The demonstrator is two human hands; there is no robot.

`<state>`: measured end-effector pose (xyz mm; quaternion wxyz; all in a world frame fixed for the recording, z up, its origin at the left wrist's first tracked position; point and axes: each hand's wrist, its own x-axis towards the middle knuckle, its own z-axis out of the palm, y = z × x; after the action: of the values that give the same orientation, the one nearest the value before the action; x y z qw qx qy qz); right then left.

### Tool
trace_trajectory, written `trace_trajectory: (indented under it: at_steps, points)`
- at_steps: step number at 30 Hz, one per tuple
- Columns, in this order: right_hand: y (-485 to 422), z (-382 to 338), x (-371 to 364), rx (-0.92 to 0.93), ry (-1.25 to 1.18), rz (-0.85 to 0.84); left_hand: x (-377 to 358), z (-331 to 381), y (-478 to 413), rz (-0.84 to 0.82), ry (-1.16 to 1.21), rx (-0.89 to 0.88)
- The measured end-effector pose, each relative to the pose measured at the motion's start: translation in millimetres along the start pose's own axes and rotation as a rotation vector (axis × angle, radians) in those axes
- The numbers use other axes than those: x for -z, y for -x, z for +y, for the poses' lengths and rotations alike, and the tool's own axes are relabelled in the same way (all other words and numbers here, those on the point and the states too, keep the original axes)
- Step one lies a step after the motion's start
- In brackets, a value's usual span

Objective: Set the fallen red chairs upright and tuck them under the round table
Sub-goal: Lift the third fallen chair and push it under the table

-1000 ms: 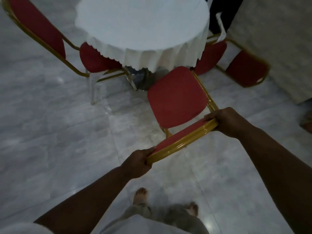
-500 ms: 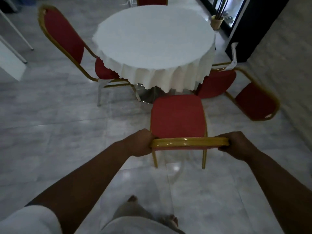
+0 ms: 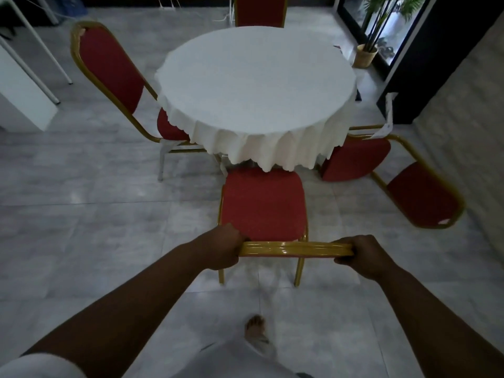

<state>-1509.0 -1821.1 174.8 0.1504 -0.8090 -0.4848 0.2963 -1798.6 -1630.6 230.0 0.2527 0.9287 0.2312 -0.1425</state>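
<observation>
Chair (image 3: 263,204) upright, seat front just at bench (image 3: 256,85) cloth hem. Left hand (image 3: 222,248), right hand (image 3: 360,255) clamp backrest top. Push straight, level, toward pedestal; avoid snagging cloth.

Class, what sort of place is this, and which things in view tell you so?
Probably a banquet or function hall: a round table under a white tablecloth, matching red padded chairs with gold frames, and a polished tiled floor.
</observation>
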Motion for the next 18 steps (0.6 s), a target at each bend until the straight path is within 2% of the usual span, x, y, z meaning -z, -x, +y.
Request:
trace_trajectory:
  at_steps: [7,18]
  points:
    - [-50,12,31,0.023,0.101,-0.134,2,-3,-40,0.046,0.084,0.043]
    - [-122,12,60,0.069,0.181,-0.130,39,-17,-92,0.083,0.003,0.180]
